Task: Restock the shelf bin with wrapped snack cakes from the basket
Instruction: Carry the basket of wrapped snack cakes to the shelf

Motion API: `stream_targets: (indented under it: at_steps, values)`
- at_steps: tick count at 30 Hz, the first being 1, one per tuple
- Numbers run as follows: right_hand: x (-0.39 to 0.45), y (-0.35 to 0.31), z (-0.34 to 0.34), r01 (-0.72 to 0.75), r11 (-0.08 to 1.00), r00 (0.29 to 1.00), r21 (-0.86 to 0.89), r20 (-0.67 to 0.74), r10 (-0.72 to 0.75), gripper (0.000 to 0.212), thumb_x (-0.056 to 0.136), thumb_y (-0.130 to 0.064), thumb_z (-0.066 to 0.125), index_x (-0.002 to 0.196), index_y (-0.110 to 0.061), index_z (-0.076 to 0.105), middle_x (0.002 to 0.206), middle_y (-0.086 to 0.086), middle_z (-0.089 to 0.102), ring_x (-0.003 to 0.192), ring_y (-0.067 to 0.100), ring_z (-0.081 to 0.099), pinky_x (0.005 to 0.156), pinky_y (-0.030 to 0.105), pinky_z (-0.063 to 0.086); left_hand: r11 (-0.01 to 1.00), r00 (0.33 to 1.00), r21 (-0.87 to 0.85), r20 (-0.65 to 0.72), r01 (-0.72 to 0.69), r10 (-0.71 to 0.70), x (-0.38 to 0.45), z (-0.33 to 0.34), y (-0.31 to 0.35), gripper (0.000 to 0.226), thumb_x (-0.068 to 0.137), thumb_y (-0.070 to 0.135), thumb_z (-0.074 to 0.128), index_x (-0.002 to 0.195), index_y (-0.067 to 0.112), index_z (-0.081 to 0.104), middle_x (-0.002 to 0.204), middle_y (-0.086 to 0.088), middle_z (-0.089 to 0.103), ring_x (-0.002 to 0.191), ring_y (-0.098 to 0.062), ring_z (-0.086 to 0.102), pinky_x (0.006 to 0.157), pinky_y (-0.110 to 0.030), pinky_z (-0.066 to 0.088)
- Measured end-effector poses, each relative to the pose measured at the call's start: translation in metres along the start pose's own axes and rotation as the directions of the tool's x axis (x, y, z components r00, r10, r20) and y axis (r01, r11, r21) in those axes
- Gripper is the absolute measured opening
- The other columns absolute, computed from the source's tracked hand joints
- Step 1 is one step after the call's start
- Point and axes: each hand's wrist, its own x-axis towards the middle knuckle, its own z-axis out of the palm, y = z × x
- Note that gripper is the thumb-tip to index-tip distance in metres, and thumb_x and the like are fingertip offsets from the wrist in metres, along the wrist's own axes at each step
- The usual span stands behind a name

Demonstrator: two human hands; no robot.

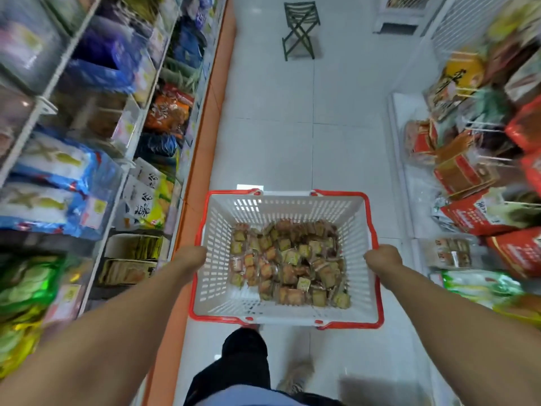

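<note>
While you stand in the aisle, the head view looks straight down on a white plastic basket (285, 256) with a red rim, held out in front of you above the tiled floor (292, 136). Your left hand (190, 256) holds the basket's left rim, fingers curled over the edge and mostly out of sight. Your right hand (380, 257) has its grip closed on the right rim the same way, knuckles up. Both forearms run bare from the bottom corners to the basket.

Wrapped snack cakes (288, 259) lie loose in a heap on the basket bottom, toward the right and far side, yellow and orange wrappers mixed. The near-left part of the basket bottom shows bare slots.

On your left, shelves (87, 142) carry blurred bagged snacks in blue, purple and orange, with cardboard trays (131, 259) of packets on a lower level just beside your left forearm. An orange strip runs along the shelf base. On your right, a white rack (483, 171) holds red and orange packets, also blurred. Which bin is the target, you cannot tell.

A dark green folding stool (300, 30) stands on the floor well ahead. Below the basket, your dark trouser leg (246, 356) and one shoe (295, 376) show.
</note>
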Motion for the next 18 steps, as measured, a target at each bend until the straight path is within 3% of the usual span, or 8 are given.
stream_targets:
  at_steps: [2,5,11,18]
  values:
    - [0.015,-0.033,0.001,0.003,1.0,1.0,0.022,-0.025,-0.003,0.021,0.089,-0.003,0.06,0.106,0.008,0.067,0.105,0.024,0.068,0.091,0.036,0.065,0.083,0.041,0.054,0.999,0.999,0.009,0.026,-0.047,0.047,0.025,-0.011,0.029,0.038,0.102,0.01,0.056,0.131,-0.015,0.055,0.135,-0.027,0.059,0.124,-0.041,0.058,0.105,-0.049,0.049]
    - [0.029,-0.085,0.002,-0.008,0.999,1.0,0.046,-0.023,0.009,0.022,0.089,-0.002,0.063,0.108,0.008,0.067,0.106,0.024,0.069,0.097,0.039,0.067,0.088,0.044,0.056,0.997,0.997,0.046,0.058,-0.054,0.051,0.055,-0.027,0.068,0.043,0.101,0.014,0.058,0.136,-0.012,0.054,0.141,-0.024,0.057,0.128,-0.039,0.056,0.109,-0.048,0.046]
    - [0.073,-0.175,0.004,0.034,0.998,0.999,0.045,-0.013,-0.033,0.022,0.09,-0.006,0.066,0.107,0.008,0.068,0.105,0.025,0.07,0.093,0.039,0.067,0.091,0.049,0.056,0.996,0.999,0.071,0.02,-0.045,0.043,0.11,-0.053,0.157,0.047,0.098,0.021,0.062,0.135,-0.007,0.054,0.132,-0.025,0.062,0.117,-0.042,0.062,0.101,-0.051,0.052]
    - [0.158,-0.285,-0.013,0.023,0.996,0.999,0.086,0.037,-0.027,0.032,0.091,-0.01,0.069,0.116,0.01,0.065,0.112,0.027,0.068,0.103,0.042,0.066,0.094,0.05,0.055,0.999,0.999,0.008,0.025,0.039,-0.039,0.167,-0.057,0.285,0.045,0.1,0.016,0.056,0.137,-0.009,0.05,0.139,-0.027,0.056,0.124,-0.044,0.056,0.106,-0.057,0.047]
